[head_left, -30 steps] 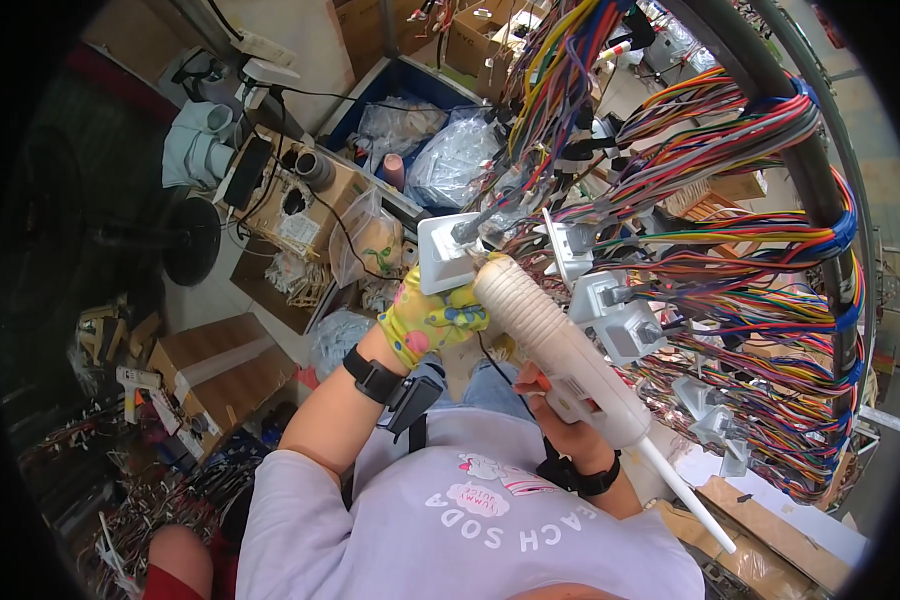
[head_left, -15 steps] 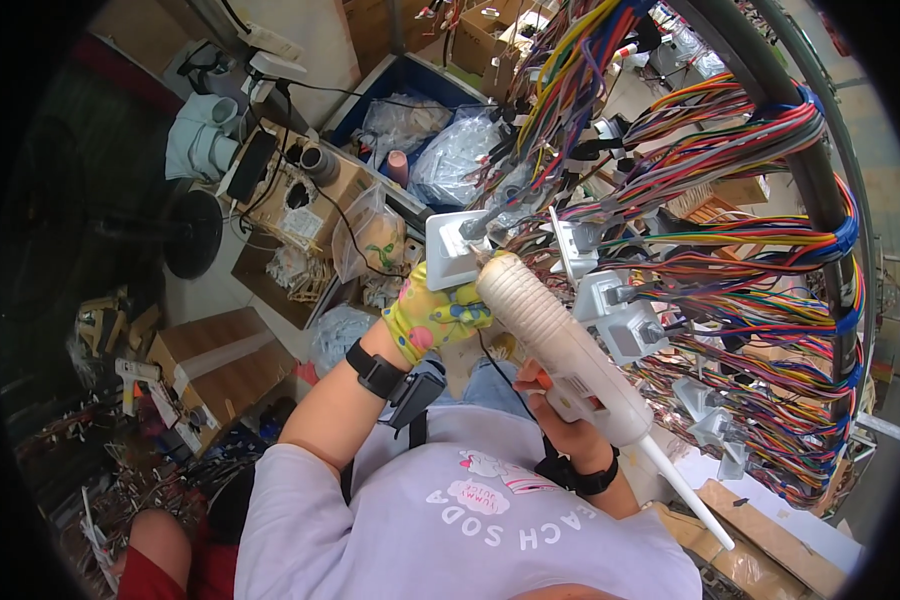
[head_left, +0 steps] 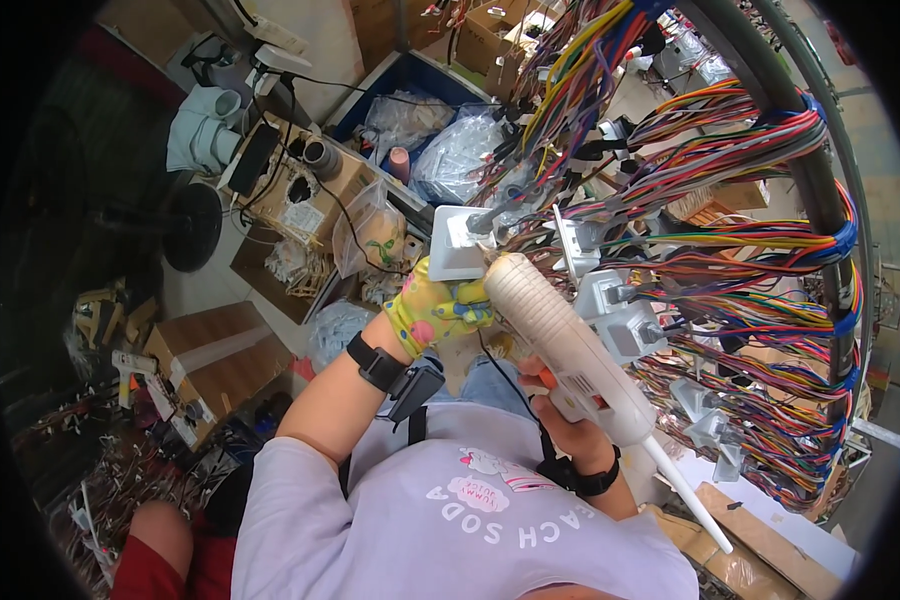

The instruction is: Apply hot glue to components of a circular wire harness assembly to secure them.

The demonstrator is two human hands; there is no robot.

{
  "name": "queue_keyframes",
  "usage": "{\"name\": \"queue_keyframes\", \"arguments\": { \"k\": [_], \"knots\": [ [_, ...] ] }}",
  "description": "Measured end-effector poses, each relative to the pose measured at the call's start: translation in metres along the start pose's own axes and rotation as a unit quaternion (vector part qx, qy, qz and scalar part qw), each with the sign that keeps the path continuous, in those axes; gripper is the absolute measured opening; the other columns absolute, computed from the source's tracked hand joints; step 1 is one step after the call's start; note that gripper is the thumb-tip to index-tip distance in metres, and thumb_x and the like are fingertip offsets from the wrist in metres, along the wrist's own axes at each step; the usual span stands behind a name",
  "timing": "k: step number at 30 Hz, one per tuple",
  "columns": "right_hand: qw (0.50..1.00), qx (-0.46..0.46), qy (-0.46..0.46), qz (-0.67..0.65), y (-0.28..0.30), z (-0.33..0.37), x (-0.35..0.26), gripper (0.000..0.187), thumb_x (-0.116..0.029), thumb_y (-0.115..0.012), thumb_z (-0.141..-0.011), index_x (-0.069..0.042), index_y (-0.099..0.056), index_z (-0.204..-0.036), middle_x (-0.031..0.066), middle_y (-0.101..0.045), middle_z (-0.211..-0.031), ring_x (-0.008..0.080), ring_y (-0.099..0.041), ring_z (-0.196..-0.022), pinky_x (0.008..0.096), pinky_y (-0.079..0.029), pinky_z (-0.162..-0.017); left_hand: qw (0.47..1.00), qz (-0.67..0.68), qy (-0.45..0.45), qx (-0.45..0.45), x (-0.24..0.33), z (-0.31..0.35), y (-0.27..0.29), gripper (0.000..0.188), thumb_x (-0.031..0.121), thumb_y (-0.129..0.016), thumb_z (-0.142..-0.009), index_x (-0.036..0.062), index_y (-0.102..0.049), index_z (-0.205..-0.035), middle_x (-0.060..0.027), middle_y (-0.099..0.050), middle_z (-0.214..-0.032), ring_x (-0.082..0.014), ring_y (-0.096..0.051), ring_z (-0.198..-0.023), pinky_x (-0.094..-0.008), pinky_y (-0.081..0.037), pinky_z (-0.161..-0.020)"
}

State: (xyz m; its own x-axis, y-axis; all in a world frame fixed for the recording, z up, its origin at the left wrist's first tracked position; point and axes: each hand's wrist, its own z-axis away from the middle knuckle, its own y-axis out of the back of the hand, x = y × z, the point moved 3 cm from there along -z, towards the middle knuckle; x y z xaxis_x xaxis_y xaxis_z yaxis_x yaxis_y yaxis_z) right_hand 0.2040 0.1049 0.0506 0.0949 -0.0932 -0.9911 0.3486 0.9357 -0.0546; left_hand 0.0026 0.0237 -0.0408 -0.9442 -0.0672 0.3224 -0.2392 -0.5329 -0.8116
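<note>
My left hand [head_left: 436,308], in a yellow patterned glove, is closed on the lower edge of a white square plastic housing [head_left: 454,262]. A grey connector with a wire bundle is seated in the housing's face. In my right hand [head_left: 570,425] is a large white hot glue gun [head_left: 560,335], its orange trigger under my fingers. The gun's nozzle [head_left: 486,252] points at the housing beside the connector; I cannot tell whether it touches. A white glue stick [head_left: 690,495] sticks out of the gun's rear.
Thick bundles of coloured wires [head_left: 730,235] hang from a dark metal rail [head_left: 815,190] on the right, several ending in similar white housings [head_left: 625,325]. A blue bin [head_left: 355,115] holds plastic bags. Cardboard boxes [head_left: 220,355] stand left; a person's knee [head_left: 160,535] shows lower left.
The housing and the glue gun's nozzle have both shifted slightly to the right, and the housing a little upward. Both hands keep their hold.
</note>
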Motion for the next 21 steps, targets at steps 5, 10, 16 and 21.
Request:
{"name": "queue_keyframes", "arguments": {
  "k": [5,10,16,21],
  "knots": [
    [0.998,-0.009,0.030,0.052,0.002,-0.003,-0.001,0.042,0.003,-0.052,-0.082,-0.001,-0.045,-0.123,0.0116,-0.052,-0.107,0.0221,-0.053,-0.103,0.0352,-0.049,-0.089,0.989,0.136,0.056,-0.031,0.002,0.006,-0.016,0.030,0.036,-0.037,-0.095,0.0127,-0.057,-0.096,-0.0014,-0.054,-0.071,-0.0062,-0.036,-0.040,-0.0254,-0.034,-0.049],
    [0.999,0.005,0.011,0.033,0.000,-0.002,0.001,0.038,0.002,-0.053,-0.082,-0.001,-0.046,-0.120,0.0112,-0.052,-0.106,0.0213,-0.053,-0.102,0.0342,-0.049,-0.088,0.975,0.188,0.067,-0.096,-0.003,0.001,-0.013,0.031,0.036,-0.038,-0.095,0.0130,-0.058,-0.098,-0.0018,-0.055,-0.069,-0.0052,-0.033,-0.037,-0.0254,-0.035,-0.048],
    [0.999,0.005,-0.016,0.031,0.002,0.001,0.002,0.036,-0.001,-0.057,-0.083,-0.001,-0.049,-0.118,0.0104,-0.053,-0.106,0.0212,-0.054,-0.101,0.0345,-0.049,-0.088,0.974,-0.196,-0.084,-0.071,0.004,0.009,0.000,0.043,0.035,-0.033,-0.098,0.0045,-0.048,-0.125,-0.0156,-0.056,-0.119,-0.0253,-0.057,-0.109,-0.0424,-0.050,-0.089],
    [0.997,0.045,0.013,-0.059,0.004,0.006,0.004,0.052,0.002,-0.055,-0.082,-0.002,-0.041,-0.132,0.0139,-0.054,-0.119,0.0255,-0.052,-0.115,0.0377,-0.048,-0.093,0.995,0.096,0.015,-0.040,0.007,0.011,-0.026,0.035,0.032,-0.043,-0.094,0.0060,-0.058,-0.111,-0.0104,-0.062,-0.101,-0.0237,-0.060,-0.084,-0.0363,-0.048,-0.068]
  ]
}}
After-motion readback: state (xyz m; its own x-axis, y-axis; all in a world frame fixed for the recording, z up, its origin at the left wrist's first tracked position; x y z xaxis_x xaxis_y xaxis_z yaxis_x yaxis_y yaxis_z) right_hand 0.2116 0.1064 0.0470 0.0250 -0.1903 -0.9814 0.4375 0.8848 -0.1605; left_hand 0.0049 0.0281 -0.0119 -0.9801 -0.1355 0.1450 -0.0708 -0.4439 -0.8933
